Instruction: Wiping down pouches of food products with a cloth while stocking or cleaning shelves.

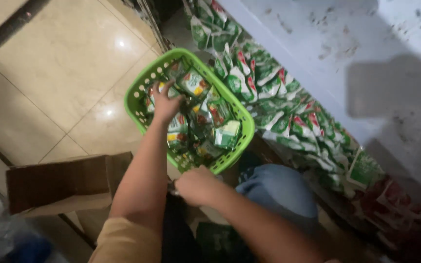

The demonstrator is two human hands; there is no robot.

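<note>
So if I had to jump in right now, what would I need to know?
Left hand: reaching into the green basket, fingers on the small green packets inside; whether it grips one is unclear.
Right hand: closed at the basket's near rim; what it holds is unclear.
Done: the shelf rows hold many matching packets.
Left: the basket holds plenty more.

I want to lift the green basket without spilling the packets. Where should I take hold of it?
Probably by the rim of the green basket, one hand on each long side, coming from above. The perforated walls flare outward, so the rim gives a lip. The left hand already reaches among the packets inside.
</note>
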